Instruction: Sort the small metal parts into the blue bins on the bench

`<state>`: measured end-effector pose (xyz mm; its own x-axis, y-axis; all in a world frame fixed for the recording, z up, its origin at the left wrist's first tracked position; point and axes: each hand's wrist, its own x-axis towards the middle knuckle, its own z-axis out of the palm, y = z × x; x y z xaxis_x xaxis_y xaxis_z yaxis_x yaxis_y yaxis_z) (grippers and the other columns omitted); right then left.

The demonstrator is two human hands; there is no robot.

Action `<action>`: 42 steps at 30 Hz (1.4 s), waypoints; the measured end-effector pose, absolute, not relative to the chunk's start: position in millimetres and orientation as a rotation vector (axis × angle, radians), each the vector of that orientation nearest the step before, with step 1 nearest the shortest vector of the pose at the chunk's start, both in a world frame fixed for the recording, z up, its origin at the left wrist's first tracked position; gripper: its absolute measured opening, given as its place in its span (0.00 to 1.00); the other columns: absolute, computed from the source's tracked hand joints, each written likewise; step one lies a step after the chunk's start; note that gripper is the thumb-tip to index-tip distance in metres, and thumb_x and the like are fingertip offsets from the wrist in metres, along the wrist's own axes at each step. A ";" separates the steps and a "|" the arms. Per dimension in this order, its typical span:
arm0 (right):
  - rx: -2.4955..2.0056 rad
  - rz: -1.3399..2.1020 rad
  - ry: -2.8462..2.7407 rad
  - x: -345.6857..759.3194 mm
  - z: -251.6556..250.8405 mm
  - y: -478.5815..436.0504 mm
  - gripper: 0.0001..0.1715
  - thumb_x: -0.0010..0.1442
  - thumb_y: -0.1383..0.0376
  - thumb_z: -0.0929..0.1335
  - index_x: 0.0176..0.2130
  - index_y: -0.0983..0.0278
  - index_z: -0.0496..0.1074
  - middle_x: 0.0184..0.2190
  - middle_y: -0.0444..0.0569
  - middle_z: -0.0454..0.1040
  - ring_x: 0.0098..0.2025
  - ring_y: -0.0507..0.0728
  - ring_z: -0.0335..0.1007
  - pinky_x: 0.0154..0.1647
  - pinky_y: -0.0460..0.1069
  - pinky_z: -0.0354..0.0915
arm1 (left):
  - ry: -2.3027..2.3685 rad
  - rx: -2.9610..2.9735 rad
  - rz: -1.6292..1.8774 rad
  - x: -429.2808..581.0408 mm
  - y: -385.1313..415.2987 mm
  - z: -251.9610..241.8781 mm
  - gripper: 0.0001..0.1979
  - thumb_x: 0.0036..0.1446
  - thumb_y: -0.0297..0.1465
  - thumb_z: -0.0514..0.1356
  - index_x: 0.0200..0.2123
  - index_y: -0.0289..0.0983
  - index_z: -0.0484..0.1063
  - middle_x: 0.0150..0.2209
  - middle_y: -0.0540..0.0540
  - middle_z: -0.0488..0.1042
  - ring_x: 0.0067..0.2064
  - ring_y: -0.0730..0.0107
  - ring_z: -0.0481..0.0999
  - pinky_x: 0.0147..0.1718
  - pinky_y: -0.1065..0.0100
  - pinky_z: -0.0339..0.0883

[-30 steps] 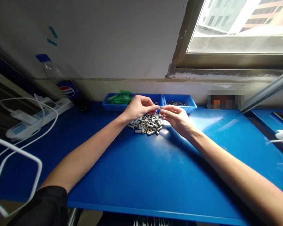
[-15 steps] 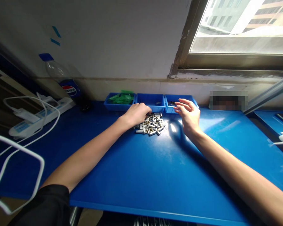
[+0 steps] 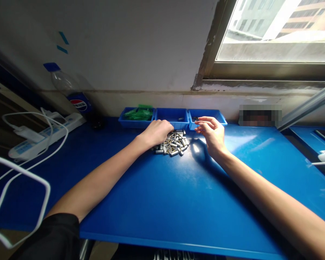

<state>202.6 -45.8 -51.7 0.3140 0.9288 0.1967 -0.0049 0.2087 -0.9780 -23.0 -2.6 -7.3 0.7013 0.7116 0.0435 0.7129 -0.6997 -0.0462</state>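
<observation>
A pile of small metal parts (image 3: 175, 145), grey blocks and thin brass-coloured pins, lies on the blue table. At its upper left edge is my left hand (image 3: 157, 131), back up, with the fingers curled down; the fingertips are hidden, so what they hold, if anything, does not show. My right hand (image 3: 213, 135) hovers in front of the right blue bin (image 3: 219, 117). Its fingers are bent and apart from the thumb, with nothing visible between them. Dark thin pieces (image 3: 195, 119) lie in that bin, partly covered by the fingers.
The middle blue bin (image 3: 168, 123) holds a small grey part (image 3: 181, 118). Green plastic bags (image 3: 138, 113) fill the left bin (image 3: 121, 119). A cola bottle (image 3: 79, 103), a white power strip (image 3: 29, 142) and white cables (image 3: 47, 195) stand at the left. A window (image 3: 273, 47) is above.
My right hand has moved slightly left, and its fingers have drawn a little closer together. The left hand stays at the pile. The whole view has shifted very slightly.
</observation>
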 end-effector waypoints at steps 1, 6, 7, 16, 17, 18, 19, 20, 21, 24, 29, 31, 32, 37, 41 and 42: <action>-1.166 0.852 -1.045 202.6 -51.6 -45.9 0.09 0.55 0.60 0.73 0.39 0.55 0.75 0.38 0.47 0.80 0.34 0.59 0.75 0.42 0.58 0.72 | -1.188 -2.854 -0.024 -23.2 -2.4 -7.0 0.17 0.57 0.19 0.57 0.42 0.39 0.83 0.42 0.39 0.83 0.43 0.54 0.83 0.36 0.64 0.69; -1.169 0.885 -1.032 202.4 -50.4 -47.2 0.08 0.54 0.61 0.74 0.37 0.56 0.75 0.36 0.48 0.80 0.33 0.59 0.74 0.41 0.57 0.71 | -1.188 -2.870 -0.058 -24.4 -0.8 -8.0 0.13 0.59 0.20 0.57 0.38 0.39 0.81 0.41 0.40 0.83 0.41 0.56 0.82 0.34 0.65 0.66; -1.171 0.889 -1.039 202.4 -50.3 -47.3 0.08 0.54 0.60 0.74 0.37 0.55 0.75 0.36 0.48 0.80 0.33 0.59 0.74 0.41 0.57 0.71 | -1.186 -2.864 -0.064 -24.4 -0.7 -8.5 0.13 0.60 0.20 0.57 0.38 0.39 0.80 0.40 0.40 0.83 0.40 0.56 0.82 0.33 0.65 0.65; -1.176 0.887 -1.048 202.0 -50.1 -47.1 0.08 0.54 0.59 0.73 0.36 0.55 0.75 0.36 0.47 0.80 0.33 0.58 0.74 0.40 0.57 0.71 | -1.070 -2.873 -0.013 -25.6 -2.0 -3.9 0.14 0.64 0.21 0.55 0.46 0.40 0.76 0.40 0.42 0.81 0.37 0.61 0.80 0.30 0.67 0.61; -1.176 0.892 -1.044 201.7 -49.8 -47.3 0.08 0.54 0.59 0.73 0.36 0.56 0.75 0.35 0.47 0.80 0.33 0.58 0.74 0.40 0.57 0.70 | -1.040 -2.882 -0.019 -26.4 -1.5 -3.2 0.14 0.65 0.21 0.54 0.46 0.39 0.76 0.41 0.42 0.80 0.38 0.60 0.80 0.30 0.67 0.61; -1.176 0.894 -1.042 201.6 -49.5 -47.5 0.08 0.53 0.59 0.73 0.36 0.56 0.75 0.36 0.47 0.80 0.33 0.58 0.74 0.40 0.57 0.70 | -1.018 -2.887 -0.030 -27.1 -0.7 -2.5 0.14 0.66 0.21 0.54 0.46 0.38 0.76 0.42 0.41 0.79 0.40 0.59 0.80 0.31 0.67 0.62; -1.177 0.895 -1.045 201.6 -49.5 -47.5 0.07 0.54 0.59 0.73 0.36 0.55 0.75 0.36 0.47 0.80 0.33 0.58 0.74 0.40 0.57 0.70 | -1.005 -2.890 -0.047 -27.9 0.1 -1.9 0.14 0.66 0.21 0.53 0.47 0.37 0.77 0.42 0.40 0.79 0.41 0.59 0.80 0.32 0.66 0.63; -1.179 0.894 -1.051 201.6 -49.6 -47.4 0.07 0.54 0.59 0.73 0.36 0.55 0.75 0.35 0.47 0.80 0.33 0.58 0.74 0.40 0.57 0.71 | -1.002 -2.894 -0.070 -28.5 1.0 -1.2 0.14 0.66 0.22 0.53 0.47 0.36 0.77 0.43 0.39 0.78 0.42 0.59 0.80 0.33 0.66 0.65; -1.180 0.893 -1.058 201.7 -49.9 -47.2 0.07 0.54 0.59 0.73 0.36 0.55 0.75 0.36 0.47 0.80 0.33 0.58 0.74 0.40 0.57 0.71 | -1.008 -2.903 -0.107 -29.0 1.9 -0.3 0.15 0.66 0.22 0.54 0.48 0.36 0.78 0.44 0.38 0.78 0.42 0.59 0.80 0.34 0.66 0.66; -1.177 0.899 -1.062 202.0 -50.8 -46.6 0.08 0.55 0.58 0.73 0.36 0.56 0.75 0.35 0.47 0.80 0.32 0.58 0.74 0.39 0.57 0.71 | -1.039 -3.005 -0.354 -29.2 3.3 3.9 0.14 0.64 0.23 0.56 0.47 0.34 0.82 0.45 0.37 0.79 0.41 0.63 0.80 0.38 0.67 0.70; -1.165 0.989 -1.098 199.2 -46.8 -50.0 0.10 0.53 0.59 0.74 0.37 0.57 0.76 0.33 0.46 0.81 0.30 0.56 0.73 0.38 0.55 0.71 | -1.081 -3.186 -1.054 -23.3 -1.6 11.8 0.09 0.59 0.26 0.64 0.39 0.35 0.85 0.39 0.42 0.85 0.39 0.64 0.83 0.41 0.68 0.75; -1.131 1.072 -1.159 197.0 -43.7 -53.2 0.13 0.53 0.61 0.75 0.40 0.57 0.78 0.34 0.46 0.82 0.31 0.56 0.74 0.38 0.54 0.71 | -1.167 -3.208 -1.304 -20.3 -4.5 12.5 0.08 0.57 0.28 0.66 0.38 0.35 0.86 0.38 0.43 0.86 0.39 0.63 0.84 0.42 0.67 0.77; -1.103 1.117 -1.197 195.9 -42.3 -54.8 0.14 0.53 0.61 0.75 0.42 0.57 0.78 0.35 0.46 0.82 0.33 0.56 0.75 0.39 0.54 0.72 | -1.213 -3.221 -1.405 -19.1 -5.5 12.2 0.08 0.57 0.29 0.67 0.38 0.35 0.86 0.38 0.43 0.86 0.39 0.63 0.85 0.43 0.67 0.77; -0.999 1.268 -1.298 192.1 -39.4 -59.8 0.19 0.54 0.61 0.77 0.47 0.57 0.81 0.40 0.47 0.84 0.38 0.58 0.79 0.45 0.56 0.73 | -1.343 -3.315 -1.649 -16.8 -4.8 8.5 0.10 0.56 0.33 0.68 0.39 0.33 0.85 0.39 0.42 0.86 0.42 0.60 0.86 0.45 0.64 0.79; -0.955 1.317 -1.228 191.4 -39.6 -59.2 0.22 0.53 0.59 0.80 0.48 0.57 0.82 0.38 0.48 0.85 0.38 0.58 0.79 0.47 0.56 0.74 | -1.375 -3.339 -1.672 -16.5 -1.6 5.8 0.11 0.56 0.34 0.69 0.39 0.32 0.84 0.39 0.41 0.86 0.41 0.61 0.86 0.45 0.65 0.78; -0.949 1.311 -1.207 191.3 -39.6 -58.7 0.21 0.52 0.59 0.81 0.47 0.58 0.82 0.37 0.47 0.84 0.38 0.57 0.79 0.47 0.55 0.73 | -1.392 -3.328 -1.668 -16.2 -1.1 5.1 0.11 0.55 0.34 0.70 0.39 0.32 0.84 0.39 0.41 0.86 0.41 0.61 0.86 0.44 0.65 0.78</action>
<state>191.3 -58.7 -39.6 -0.1166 0.9880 0.1012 -0.1821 0.0789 -0.9801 -16.2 -1.1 5.1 0.5004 0.8010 0.3287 0.1801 -0.4676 0.8654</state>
